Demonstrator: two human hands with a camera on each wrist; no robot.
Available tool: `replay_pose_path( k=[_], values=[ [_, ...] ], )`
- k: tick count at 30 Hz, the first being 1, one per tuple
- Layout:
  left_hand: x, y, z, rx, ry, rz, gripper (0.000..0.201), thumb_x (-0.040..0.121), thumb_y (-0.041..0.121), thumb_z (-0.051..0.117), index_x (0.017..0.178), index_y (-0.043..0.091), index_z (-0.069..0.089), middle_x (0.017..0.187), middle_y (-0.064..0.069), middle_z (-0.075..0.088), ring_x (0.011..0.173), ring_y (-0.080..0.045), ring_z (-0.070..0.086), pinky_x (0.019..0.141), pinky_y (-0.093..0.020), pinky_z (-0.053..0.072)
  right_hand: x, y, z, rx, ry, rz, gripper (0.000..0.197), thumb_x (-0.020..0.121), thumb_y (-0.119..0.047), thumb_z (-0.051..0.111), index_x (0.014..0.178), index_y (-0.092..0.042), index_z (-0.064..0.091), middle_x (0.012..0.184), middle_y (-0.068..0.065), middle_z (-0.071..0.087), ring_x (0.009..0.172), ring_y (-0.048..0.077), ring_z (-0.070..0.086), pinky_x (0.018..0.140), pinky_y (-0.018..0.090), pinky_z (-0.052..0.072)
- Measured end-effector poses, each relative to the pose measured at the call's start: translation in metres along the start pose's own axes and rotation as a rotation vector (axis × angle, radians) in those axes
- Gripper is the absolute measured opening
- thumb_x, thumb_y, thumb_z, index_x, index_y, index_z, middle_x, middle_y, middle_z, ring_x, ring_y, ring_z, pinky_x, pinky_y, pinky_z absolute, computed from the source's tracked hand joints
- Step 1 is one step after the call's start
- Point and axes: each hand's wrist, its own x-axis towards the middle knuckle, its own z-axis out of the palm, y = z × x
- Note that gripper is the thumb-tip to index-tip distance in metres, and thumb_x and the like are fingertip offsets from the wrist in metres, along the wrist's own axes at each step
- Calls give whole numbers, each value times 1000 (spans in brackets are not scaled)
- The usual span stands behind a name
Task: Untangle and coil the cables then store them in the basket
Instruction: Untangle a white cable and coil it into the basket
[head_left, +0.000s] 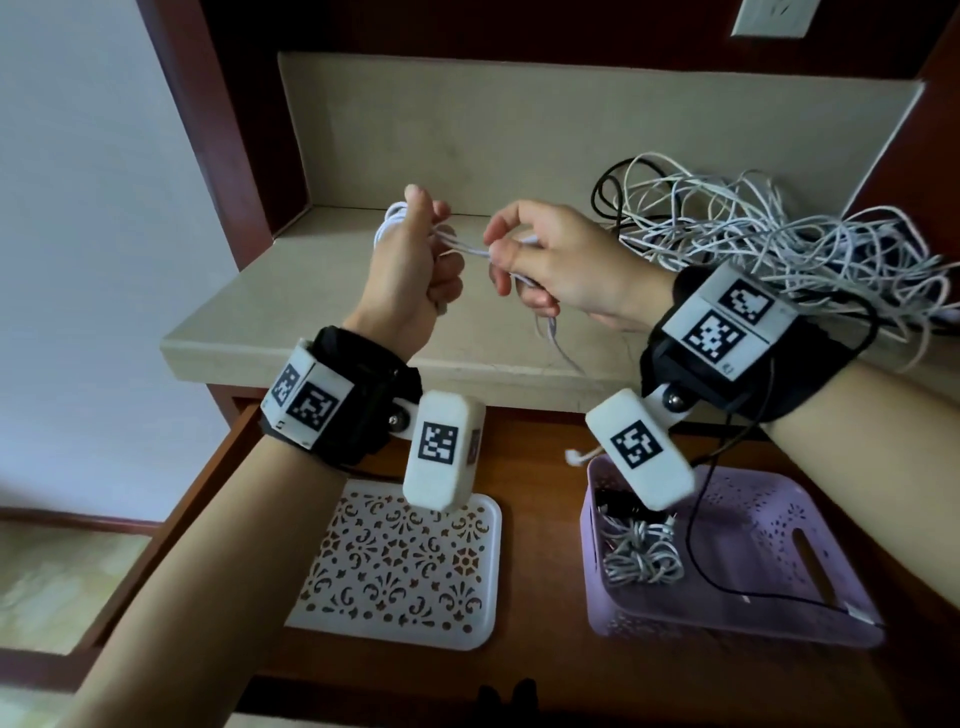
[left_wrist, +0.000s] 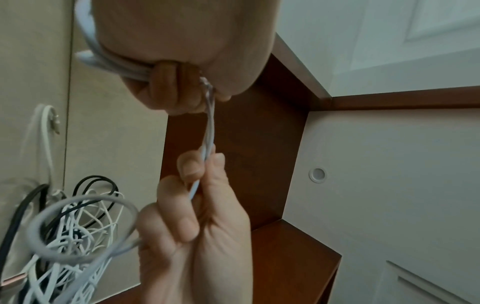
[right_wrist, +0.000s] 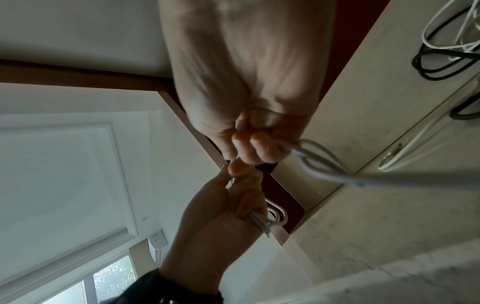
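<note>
Nearest, on the wooden pull-out shelf (head_left: 540, 530), a white patterned tray (head_left: 400, 566) lies left of a lilac basket (head_left: 769, 551) by the right edge, a coiled grey cable (head_left: 641, 556) in its near-left corner. No readable writing; the wrist units carry only black-and-white square codes. Above the stone ledge (head_left: 322, 312), the left hand (head_left: 410, 260) clenches a white cable coil (head_left: 389, 223), while the right hand (head_left: 550, 254) pinches that cable's free strand (head_left: 465, 250) just beside. A cable tangle (head_left: 769, 234) fills the ledge's far-right corner; its left half lies bare.
</note>
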Motion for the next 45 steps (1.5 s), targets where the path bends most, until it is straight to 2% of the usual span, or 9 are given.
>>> replay_pose_path(
  k=[6, 12, 19, 23, 28, 31, 33, 41, 45],
  values=[
    [-4, 3, 0, -64, -92, -107, 38, 101, 45, 28, 75, 19, 37, 50, 8, 33, 35, -3, 20, 38, -16, 12, 6, 1, 7, -11, 148, -61, 21, 97, -4, 41, 82, -18, 39, 65, 3, 51, 36, 9, 30, 38, 21, 25],
    [-1, 12, 2, -120, 22, 33, 41, 104, 30, 26, 67, 16, 36, 50, 5, 28, 34, -4, 21, 36, -17, 15, 3, 5, 8, -65, 7, 34, 13, 95, -10, 51, 88, -18, 43, 59, 0, 58, 44, 12, 49, 48, 27, 46],
    [14, 25, -5, -420, 124, 66, 42, 104, 26, 26, 65, 14, 35, 54, 0, 47, 50, -14, 48, 62, -30, 45, 1, 24, -15, -352, -215, 237, 15, 91, -18, 59, 76, -14, 59, 49, -3, 62, 48, 9, 53, 55, 20, 46],
    [19, 32, -22, -728, 79, -18, 52, 98, 9, 25, 47, 15, 34, 37, 5, 23, 27, -9, 21, 34, -13, 25, -4, 36, -26, -436, -229, 221, 24, 90, -21, 59, 66, -14, 60, 40, -5, 51, 40, 5, 45, 54, 17, 41],
    [20, 39, -38, -810, 92, 44, 29, 69, 9, 35, 46, 18, 21, 35, 5, 15, 26, -10, 12, 31, -13, 11, 1, 42, -44, -242, -64, 131, 24, 89, -20, 60, 66, -11, 57, 35, -9, 43, 33, 3, 38, 64, 28, 54],
    [21, 37, -42, -764, 128, 59, 65, 100, 36, 26, 37, 18, 19, 36, 5, 12, 29, -10, 7, 34, -12, 9, 8, 40, -57, -12, 22, 101, 22, 87, -19, 52, 67, -10, 55, 40, -12, 33, 37, 5, 29, 54, 28, 50],
    [21, 38, -43, -749, 126, 85, 68, 100, 47, 26, 38, 19, 20, 37, 6, 12, 28, -11, 10, 35, -11, 11, 12, 44, -60, -325, -17, 86, 30, 95, -17, 48, 67, -16, 58, 40, -8, 45, 39, 4, 38, 53, 23, 42],
    [17, 63, -63, -900, -29, 155, 66, 100, 36, 32, 37, 16, 24, 35, 6, 9, 33, -10, 3, 32, -12, 12, 5, 63, -76, -815, 19, 229, 45, 97, -34, 45, 56, -17, 49, 49, 0, 42, 49, 14, 42, 59, 29, 32],
    [13, 55, -49, -763, -113, 110, 61, 97, 31, 35, 39, 23, 20, 40, 7, 5, 38, -9, 1, 34, -14, 8, 10, 49, -68, -902, -101, 378, 13, 88, -9, 54, 94, -19, 59, 95, 4, 59, 78, 14, 50, 62, 20, 39]
  ],
)
